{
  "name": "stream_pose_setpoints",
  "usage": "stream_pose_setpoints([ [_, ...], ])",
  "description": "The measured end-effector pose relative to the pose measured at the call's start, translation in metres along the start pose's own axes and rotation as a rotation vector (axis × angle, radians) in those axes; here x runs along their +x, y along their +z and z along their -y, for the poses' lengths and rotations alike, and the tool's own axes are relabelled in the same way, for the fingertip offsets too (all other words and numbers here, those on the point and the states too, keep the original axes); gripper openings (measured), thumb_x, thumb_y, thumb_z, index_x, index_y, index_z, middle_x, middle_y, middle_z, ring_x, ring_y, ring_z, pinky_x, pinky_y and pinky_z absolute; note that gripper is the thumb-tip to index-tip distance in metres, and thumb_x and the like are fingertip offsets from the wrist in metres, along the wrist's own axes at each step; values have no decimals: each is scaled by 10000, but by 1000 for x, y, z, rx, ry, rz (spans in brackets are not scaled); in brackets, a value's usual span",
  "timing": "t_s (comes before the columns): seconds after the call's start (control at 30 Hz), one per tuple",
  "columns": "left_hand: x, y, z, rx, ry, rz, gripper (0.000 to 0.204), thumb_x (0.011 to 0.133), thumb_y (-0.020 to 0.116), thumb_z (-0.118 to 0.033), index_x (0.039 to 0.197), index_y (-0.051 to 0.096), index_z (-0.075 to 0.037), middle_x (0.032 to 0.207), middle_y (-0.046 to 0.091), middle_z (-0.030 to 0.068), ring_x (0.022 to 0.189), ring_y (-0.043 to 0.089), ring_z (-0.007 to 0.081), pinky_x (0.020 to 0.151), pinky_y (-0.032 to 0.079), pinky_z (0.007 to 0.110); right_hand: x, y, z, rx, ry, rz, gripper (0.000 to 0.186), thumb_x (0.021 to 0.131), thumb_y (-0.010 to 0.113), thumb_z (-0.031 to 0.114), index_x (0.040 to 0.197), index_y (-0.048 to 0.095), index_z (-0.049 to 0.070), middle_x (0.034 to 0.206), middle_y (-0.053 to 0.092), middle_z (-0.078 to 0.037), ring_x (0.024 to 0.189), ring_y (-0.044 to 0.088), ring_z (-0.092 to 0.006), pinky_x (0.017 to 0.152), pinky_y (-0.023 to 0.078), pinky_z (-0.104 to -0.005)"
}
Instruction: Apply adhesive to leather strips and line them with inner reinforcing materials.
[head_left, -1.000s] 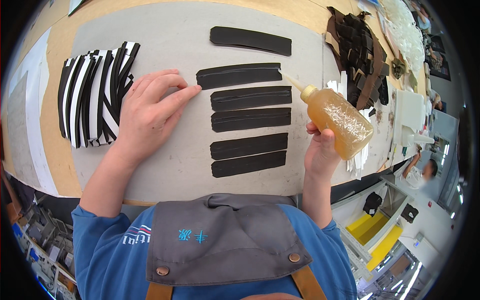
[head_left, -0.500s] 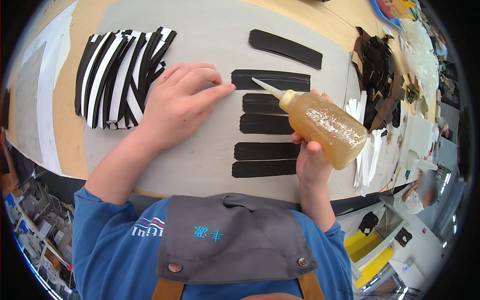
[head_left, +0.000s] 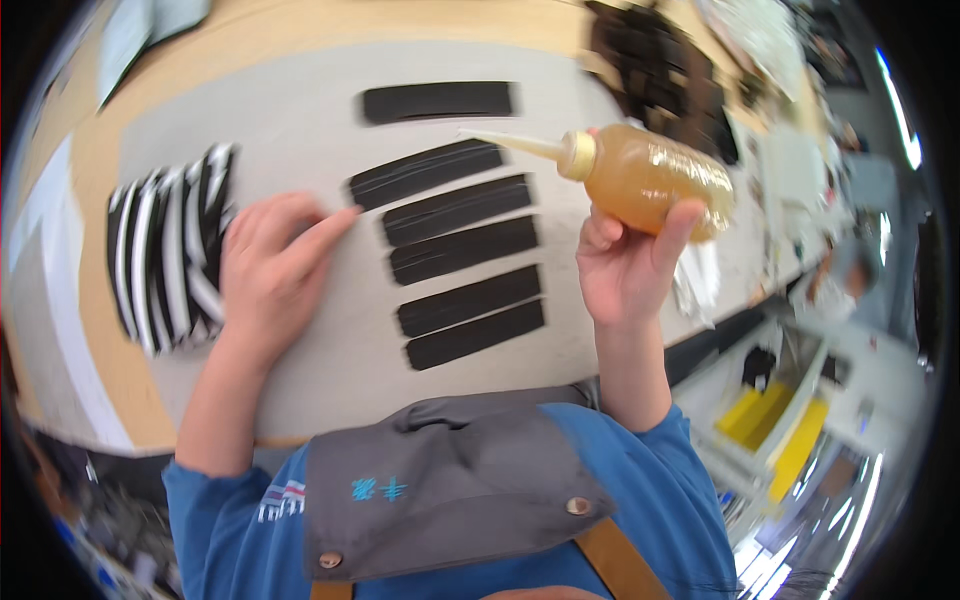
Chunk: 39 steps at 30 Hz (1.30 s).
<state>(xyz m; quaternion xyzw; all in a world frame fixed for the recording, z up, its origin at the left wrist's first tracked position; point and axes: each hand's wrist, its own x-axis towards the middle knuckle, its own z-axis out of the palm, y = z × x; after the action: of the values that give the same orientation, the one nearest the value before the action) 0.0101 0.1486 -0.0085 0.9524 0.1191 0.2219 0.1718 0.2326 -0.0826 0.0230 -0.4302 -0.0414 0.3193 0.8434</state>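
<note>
My right hand is wrapped round a clear squeeze bottle of amber liquid with a pale yellow cap and long thin nozzle. The bottle lies nearly level in the air, its nozzle tip just past the far edge of a black strip. That strip carries a thin shiny line along its length. At its left end rests a fingertip of my left hand, which holds nothing; its fingers are loosely bent and slightly blurred. Several more black strips lie in a column nearer me, and a single black strip lies farther off.
A bundle of black and white strips lies left of my left hand on the grey mat. Dark scraps are heaped at the far right. White strips lie beside my right hand. Beyond the table's right end sits another person.
My view has turned, so the strips appear slanted and farther left. The bottle's nozzle has moved from over the lined strip to beyond its far edge. My left fingertip stays at the strip's end.
</note>
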Motion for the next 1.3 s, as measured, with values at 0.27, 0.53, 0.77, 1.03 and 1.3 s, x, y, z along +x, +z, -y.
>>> stream_pose_setpoints([
  [0.27,-1,1,-6,45,-29,40,284,904,691,25,1156,760,-86,1094,642,57,1032,631,248,919,478,371,-1,-108,144,-360,-309,-476,734,953,607,650,1348,561,32,1162,700,-87,800,645,-180,651,521,-310],
  [0.53,-3,6,-5,27,-59,-1,438,934,653,42,1357,668,-73,1231,641,117,1075,632,251,926,506,363,27,-201,218,-2388,-9,-840,918,874,565,773,1548,421,166,969,751,-192,902,743,-321,774,590,-432],
  [0.77,-5,11,-5,12,-82,-52,450,954,618,61,1390,639,-49,1243,636,135,1088,634,246,894,530,341,54,-233,209,-2642,-396,-879,859,867,630,721,1538,462,211,953,744,-107,874,720,-305,738,557,-415],
  [1.03,-8,7,-5,54,-110,-55,372,973,614,33,1331,675,-51,1227,641,113,1020,651,212,792,546,301,13,-95,90,-2160,-878,-129,430,800,813,505,967,710,122,935,634,-13,882,605,-228,750,488,-373],
  [1.3,-1,11,-11,93,-53,-112,215,969,640,2,1165,727,-11,1170,666,108,1013,670,238,821,551,311,18,-92,41,-1961,-742,-90,248,852,800,331,931,688,124,960,605,1,927,583,-230,816,420,-382],
])
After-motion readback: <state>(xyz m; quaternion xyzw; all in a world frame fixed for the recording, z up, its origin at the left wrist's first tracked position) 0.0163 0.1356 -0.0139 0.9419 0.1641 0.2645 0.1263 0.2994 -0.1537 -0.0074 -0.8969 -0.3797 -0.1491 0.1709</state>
